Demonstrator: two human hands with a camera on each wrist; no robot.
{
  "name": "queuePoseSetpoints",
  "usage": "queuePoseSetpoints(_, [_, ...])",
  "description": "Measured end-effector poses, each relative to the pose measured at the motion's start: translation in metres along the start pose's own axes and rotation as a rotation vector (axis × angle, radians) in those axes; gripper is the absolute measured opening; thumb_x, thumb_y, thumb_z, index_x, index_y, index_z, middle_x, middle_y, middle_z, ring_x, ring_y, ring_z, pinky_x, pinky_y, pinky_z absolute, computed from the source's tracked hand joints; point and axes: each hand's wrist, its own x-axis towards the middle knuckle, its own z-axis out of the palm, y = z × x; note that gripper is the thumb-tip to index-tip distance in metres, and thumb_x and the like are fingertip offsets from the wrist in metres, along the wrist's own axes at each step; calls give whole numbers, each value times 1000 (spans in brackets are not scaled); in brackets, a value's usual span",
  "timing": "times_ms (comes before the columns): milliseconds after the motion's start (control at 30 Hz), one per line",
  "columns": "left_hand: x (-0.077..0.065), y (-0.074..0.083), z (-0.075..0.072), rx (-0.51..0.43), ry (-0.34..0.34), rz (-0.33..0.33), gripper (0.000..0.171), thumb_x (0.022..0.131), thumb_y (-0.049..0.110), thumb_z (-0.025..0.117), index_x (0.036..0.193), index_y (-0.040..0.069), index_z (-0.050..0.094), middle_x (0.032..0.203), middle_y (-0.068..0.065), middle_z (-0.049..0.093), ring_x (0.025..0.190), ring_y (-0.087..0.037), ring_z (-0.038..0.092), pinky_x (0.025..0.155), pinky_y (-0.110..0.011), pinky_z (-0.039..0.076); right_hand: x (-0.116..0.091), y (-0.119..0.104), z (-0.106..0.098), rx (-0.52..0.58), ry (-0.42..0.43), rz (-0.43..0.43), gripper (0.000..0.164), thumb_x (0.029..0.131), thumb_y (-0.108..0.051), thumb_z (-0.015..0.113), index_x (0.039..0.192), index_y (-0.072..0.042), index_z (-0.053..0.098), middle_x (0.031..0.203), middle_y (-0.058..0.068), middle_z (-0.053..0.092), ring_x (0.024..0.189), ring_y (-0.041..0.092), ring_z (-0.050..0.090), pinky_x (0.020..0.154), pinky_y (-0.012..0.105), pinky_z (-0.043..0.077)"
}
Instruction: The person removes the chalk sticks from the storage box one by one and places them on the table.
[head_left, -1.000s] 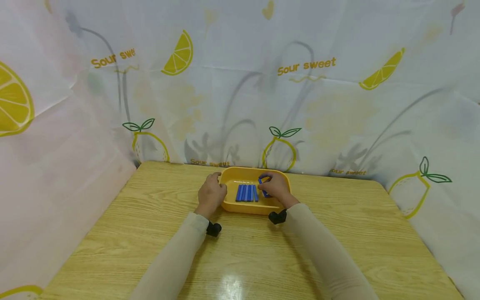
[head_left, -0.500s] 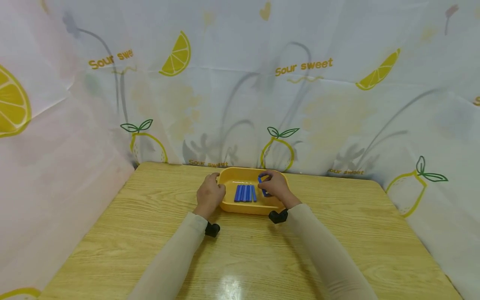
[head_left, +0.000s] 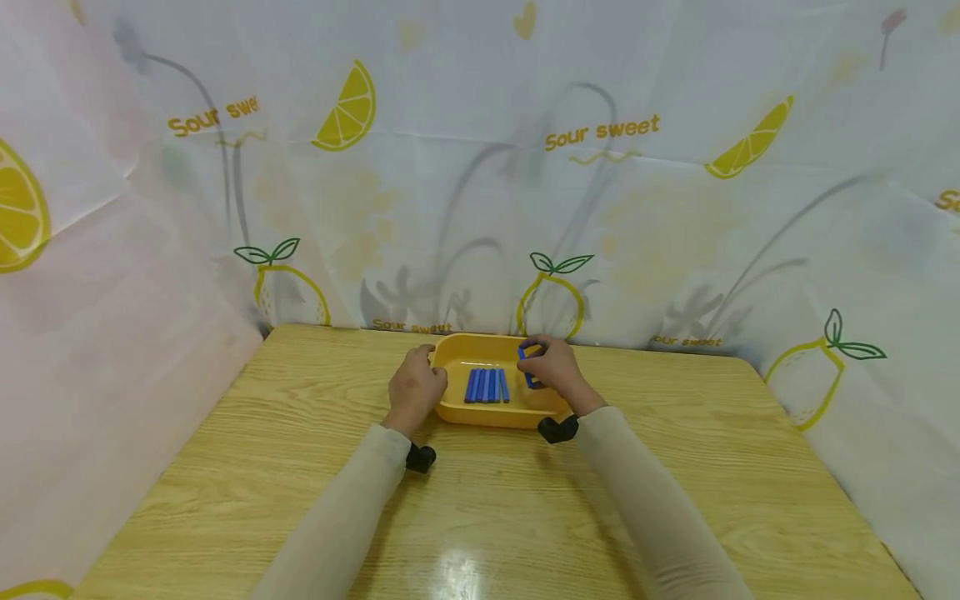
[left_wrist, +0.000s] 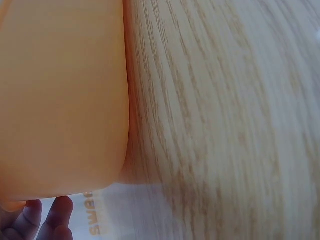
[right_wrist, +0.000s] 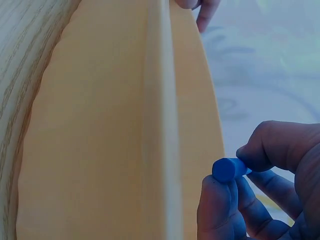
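A yellow plastic basin (head_left: 480, 414) sits near the table's far edge. My left hand (head_left: 414, 386) grips its left end, thumb at the rim; the left wrist view catches only a few fingertips (left_wrist: 61, 210) past the basin's wall. Several blue sticks (head_left: 486, 386) lie side by side on the basin floor. Above the basin's right part, my right hand (head_left: 558, 367) pinches another blue stick (right_wrist: 226, 170) between thumb and fingers. The right wrist view shows that stick's faceted end pointing toward the camera.
The wood-grain table (head_left: 480, 492) extends in front of the basin and to both sides. Behind it hangs a white cloth (head_left: 420, 200) printed with lemons and lettering. A dark wrist device (head_left: 557, 429) juts out below the right wrist, close to the basin's front.
My right hand, with the blue stick pinched in it, has risen a little and shifted slightly right over the basin. The left hand keeps its grip. The head view has turned slightly right.
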Motion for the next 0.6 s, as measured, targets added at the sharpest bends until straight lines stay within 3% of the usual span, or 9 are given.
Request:
queuePoseSetpoints(367, [-2,2,-3,-3,-2,-1,47,93,22,50,139,14,49,130,-10,56,82,-23,60,71,-39,50,-2,0,-7,31,7,-7,44,84,-10,67,127,-6,58,103,16,64,69,20,64,69,45,58])
queuePoseSetpoints(600, [-3,1,-2,-18,1,-3,47,93,23,49,139,14,49,127,-10,57,90,-25,62,75,-41,51,-5,-1,-15,18,24,3,38,85,-11,67,122,-9,60,106,18,65,69,20,65,72,46,58])
